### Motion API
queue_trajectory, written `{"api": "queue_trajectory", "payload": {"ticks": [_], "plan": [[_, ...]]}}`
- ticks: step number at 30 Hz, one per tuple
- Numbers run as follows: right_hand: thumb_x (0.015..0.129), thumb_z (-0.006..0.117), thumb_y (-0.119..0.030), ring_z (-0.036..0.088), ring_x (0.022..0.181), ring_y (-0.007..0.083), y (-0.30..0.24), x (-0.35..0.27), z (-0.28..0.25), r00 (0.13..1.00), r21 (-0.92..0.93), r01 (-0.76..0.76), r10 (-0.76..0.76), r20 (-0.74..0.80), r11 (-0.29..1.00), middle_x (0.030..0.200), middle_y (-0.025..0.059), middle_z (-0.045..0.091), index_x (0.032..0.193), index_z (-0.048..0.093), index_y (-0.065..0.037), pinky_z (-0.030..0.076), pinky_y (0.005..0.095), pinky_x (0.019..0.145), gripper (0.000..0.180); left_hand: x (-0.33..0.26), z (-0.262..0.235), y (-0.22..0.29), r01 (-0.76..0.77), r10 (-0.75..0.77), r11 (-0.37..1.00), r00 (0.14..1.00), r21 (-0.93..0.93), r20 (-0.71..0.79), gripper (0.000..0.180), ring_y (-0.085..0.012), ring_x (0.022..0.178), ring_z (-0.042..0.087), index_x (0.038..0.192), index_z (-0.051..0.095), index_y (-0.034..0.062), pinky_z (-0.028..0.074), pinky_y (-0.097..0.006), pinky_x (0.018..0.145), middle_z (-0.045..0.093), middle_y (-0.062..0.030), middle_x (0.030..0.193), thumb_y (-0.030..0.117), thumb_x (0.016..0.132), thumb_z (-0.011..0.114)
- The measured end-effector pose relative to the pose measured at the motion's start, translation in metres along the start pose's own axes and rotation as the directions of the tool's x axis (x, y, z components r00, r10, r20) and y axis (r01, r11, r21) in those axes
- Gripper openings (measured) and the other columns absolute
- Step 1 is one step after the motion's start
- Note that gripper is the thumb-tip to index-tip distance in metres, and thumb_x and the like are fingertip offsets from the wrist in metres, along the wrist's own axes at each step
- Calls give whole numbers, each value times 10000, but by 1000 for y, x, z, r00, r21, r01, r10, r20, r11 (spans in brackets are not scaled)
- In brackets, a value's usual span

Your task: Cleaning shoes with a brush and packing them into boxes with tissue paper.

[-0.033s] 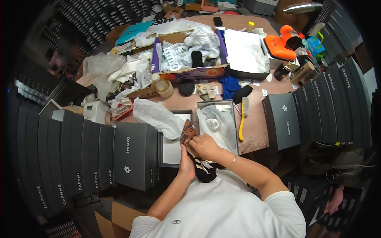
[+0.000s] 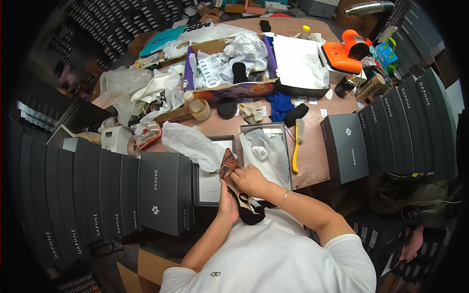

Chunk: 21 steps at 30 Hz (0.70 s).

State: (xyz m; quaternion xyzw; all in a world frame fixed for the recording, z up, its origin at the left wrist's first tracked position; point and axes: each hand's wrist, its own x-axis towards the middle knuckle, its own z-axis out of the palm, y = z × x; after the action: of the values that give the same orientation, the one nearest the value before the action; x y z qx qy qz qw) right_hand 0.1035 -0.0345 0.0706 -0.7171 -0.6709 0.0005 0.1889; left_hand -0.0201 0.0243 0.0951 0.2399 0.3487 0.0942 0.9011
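A pointed-toe shoe (image 2: pixel 228 163) with a brown and black pattern and a black back part is held up in front of my chest, toe away from me. My left hand (image 2: pixel 227 202) grips it from the left side. My right hand (image 2: pixel 250 181) is closed on its upper near the opening, its fingertips partly hidden. Behind the shoe lies an open grey shoe box (image 2: pixel 209 201) with white paper inside. To its right, a second grey box part (image 2: pixel 287 131) holds white tissue paper (image 2: pixel 276 149) and a crumpled white wad (image 2: pixel 260 153).
Stacked dark grey shoe boxes stand at left (image 2: pixel 165 190) and right (image 2: pixel 348 149). A yellow-handled brush (image 2: pixel 296 151), black cloth (image 2: pixel 296 115), blue cloth (image 2: pixel 280 106) and jar (image 2: pixel 199 108) lie beyond. Farther back are a purple carton (image 2: pixel 229 92) of paper and an orange device (image 2: pixel 342 57).
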Motion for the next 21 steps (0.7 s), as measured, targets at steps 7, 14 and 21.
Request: {"api": "queue_trajectory", "payload": {"ticks": [7, 14, 21], "plan": [[673, 672, -53, 588, 639, 299, 21, -49, -29, 936, 250, -195, 256, -241, 948, 692, 87, 581, 839, 611, -76, 476, 419, 593, 178, 22, -43, 12, 115, -121, 992, 982, -46, -142, 682, -226, 834, 570, 1202, 485, 103, 510, -415, 693, 547, -73, 995, 692, 899, 326], [896, 586, -277, 533, 1123, 408, 5, -26, -45, 935, 665, -350, 285, 210, 659, 1207, 285, 543, 1271, 473, 54, 431, 419, 957, 512, 24, -15, 15, -5, 9, 999, 997, 54, -72, 745, -234, 1048, 571, 1308, 441, 89, 486, -403, 877, 573, -89, 1162, 695, 910, 269], [952, 388, -495, 567, 734, 442, -7, 30, 30, 922, 775, -318, 368, 120, 546, 708, 341, 545, 607, 523, 100, 421, 494, 732, 700, 7, 18, -5, 28, -25, 999, 995, 35, -93, 691, -225, 1260, 442, 1435, 294, 177, 382, -404, 1046, 425, -45, 1390, 652, 933, 281]]}}
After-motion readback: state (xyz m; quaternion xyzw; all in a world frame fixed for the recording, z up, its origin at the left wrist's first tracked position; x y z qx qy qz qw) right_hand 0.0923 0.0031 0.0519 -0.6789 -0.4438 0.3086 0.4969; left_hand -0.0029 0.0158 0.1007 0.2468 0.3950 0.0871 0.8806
